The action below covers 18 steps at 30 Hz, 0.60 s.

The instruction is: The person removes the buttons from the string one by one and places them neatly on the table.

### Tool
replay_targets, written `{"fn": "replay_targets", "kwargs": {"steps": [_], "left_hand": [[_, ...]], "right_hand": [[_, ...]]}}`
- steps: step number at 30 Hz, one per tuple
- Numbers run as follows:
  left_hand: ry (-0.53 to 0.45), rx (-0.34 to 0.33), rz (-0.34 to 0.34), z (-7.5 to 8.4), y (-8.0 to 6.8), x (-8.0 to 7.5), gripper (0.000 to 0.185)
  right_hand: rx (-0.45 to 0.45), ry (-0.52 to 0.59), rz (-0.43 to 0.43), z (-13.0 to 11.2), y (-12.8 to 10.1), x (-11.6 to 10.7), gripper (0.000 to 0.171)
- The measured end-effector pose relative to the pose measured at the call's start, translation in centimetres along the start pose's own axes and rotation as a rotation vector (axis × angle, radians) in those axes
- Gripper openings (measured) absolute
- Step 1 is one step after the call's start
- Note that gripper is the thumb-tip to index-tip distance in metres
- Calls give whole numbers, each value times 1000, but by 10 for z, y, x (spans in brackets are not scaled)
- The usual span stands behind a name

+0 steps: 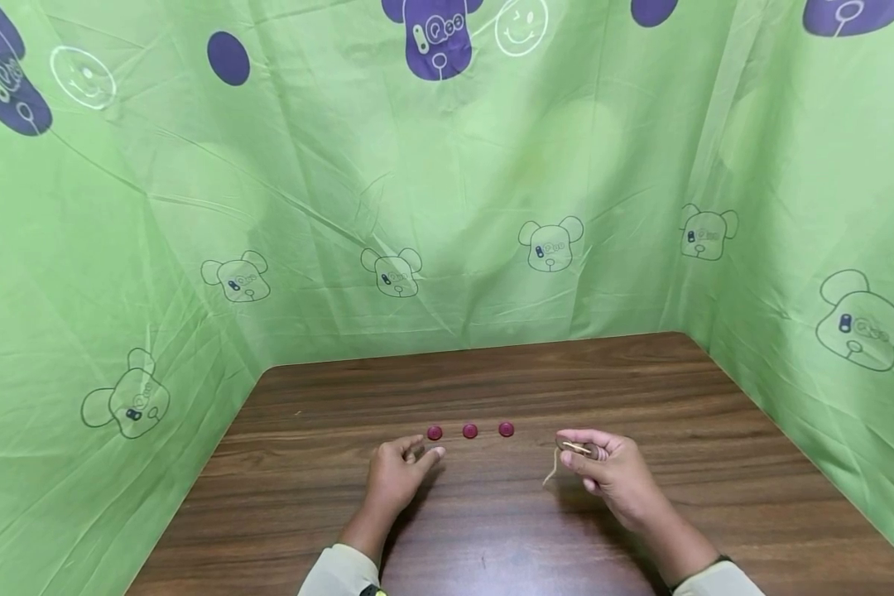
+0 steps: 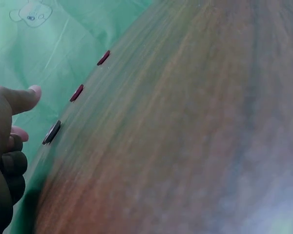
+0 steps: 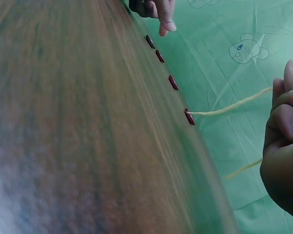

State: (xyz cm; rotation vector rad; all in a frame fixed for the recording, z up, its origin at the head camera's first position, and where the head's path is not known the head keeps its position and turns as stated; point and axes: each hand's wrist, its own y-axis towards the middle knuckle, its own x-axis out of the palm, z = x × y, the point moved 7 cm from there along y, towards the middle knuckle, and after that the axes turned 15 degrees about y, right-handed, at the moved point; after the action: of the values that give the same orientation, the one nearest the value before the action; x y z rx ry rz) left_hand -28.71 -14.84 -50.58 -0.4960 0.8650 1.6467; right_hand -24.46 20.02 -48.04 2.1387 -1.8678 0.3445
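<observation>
Three dark red buttons (image 1: 470, 431) lie in a row on the brown wood-grain table. My left hand (image 1: 397, 473) is beside the leftmost one, thumb and forefinger apart; whether a fingertip touches it cannot be told. In the left wrist view that hand (image 2: 7, 151) holds nothing visible, and the nearest button (image 2: 52, 132) looks almost black. Off the row's right end, my right hand (image 1: 614, 468) pinches a pale yellow string (image 1: 554, 470), along with something brown and partly hidden. In the right wrist view the string (image 3: 234, 104) runs from the right hand (image 3: 285, 122) to a red button (image 3: 189, 117).
The wooden table (image 1: 492, 381) extends around the buttons, with its far edge against a green cloth backdrop (image 1: 454, 165) printed with bear faces. The cloth also encloses the left and right sides.
</observation>
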Motion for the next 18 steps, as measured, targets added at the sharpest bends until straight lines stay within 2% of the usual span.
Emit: {"fn": "replay_targets", "kwargs": {"steps": [8, 13, 18], "left_hand": [[-58, 51, 72, 16, -7, -3, 40], [-126, 59, 38, 27, -11, -1, 45], [-177, 90, -9, 39, -16, 4, 45]], "right_hand": [[6, -38, 33, 1, 0, 0, 35], [-8, -18, 52, -1, 0, 1, 40], [-17, -3, 30, -3, 0, 2, 34]]}}
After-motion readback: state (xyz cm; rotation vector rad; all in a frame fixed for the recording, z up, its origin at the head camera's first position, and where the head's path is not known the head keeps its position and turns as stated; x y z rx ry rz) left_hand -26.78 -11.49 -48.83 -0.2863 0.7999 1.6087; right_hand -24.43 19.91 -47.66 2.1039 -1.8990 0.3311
